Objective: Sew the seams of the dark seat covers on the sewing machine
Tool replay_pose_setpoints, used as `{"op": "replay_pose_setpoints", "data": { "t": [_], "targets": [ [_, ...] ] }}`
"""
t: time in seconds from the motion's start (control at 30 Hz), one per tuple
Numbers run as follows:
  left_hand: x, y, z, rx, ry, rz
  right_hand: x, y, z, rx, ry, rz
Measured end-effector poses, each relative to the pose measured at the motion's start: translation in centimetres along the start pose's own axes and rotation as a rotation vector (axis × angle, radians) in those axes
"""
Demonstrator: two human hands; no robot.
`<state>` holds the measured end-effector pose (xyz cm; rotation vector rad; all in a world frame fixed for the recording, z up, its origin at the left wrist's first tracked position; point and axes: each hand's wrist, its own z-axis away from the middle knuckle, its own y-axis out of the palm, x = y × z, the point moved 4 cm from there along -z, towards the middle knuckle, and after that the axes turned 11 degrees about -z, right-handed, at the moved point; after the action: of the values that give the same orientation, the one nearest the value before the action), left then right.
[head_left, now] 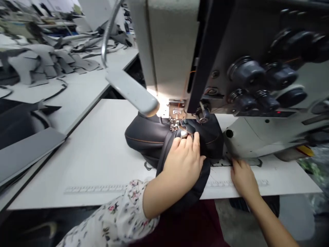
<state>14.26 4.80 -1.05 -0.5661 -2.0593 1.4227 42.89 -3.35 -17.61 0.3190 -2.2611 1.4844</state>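
Observation:
A black leather cover point(146, 132) with orange topstitching lies bunched under the presser foot point(174, 125) of a sewing machine point(172, 44). My left hand point(183, 159) is closed on its near folds, fingertips just in front of the needle area. A small shiny metal piece point(184, 133) shows at those fingertips; its kind is unclear. Orange thread runs close by. To the right, my right hand point(244, 176) rests at the machine bed's front edge with its fingers bent together. Whatever they hold, if anything, is hidden.
A lamp point(132, 91) on a flexible neck lights the needle area. Ruler markings point(96, 189) run along the white table's point(102, 147) front. Tension knobs point(246, 71) cover the machine head. Grey cut pieces point(38, 63) lie on the left table, beside a grey panel point(28, 154).

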Motion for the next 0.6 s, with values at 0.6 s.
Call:
{"op": "replay_pose_setpoints", "data": {
  "t": [0.6],
  "targets": [
    [-0.2, 1.9, 0.4, -0.193, -0.099, 0.053, 26.3, -6.3, -11.2, 0.072, -0.617, 0.499]
  ]
}}
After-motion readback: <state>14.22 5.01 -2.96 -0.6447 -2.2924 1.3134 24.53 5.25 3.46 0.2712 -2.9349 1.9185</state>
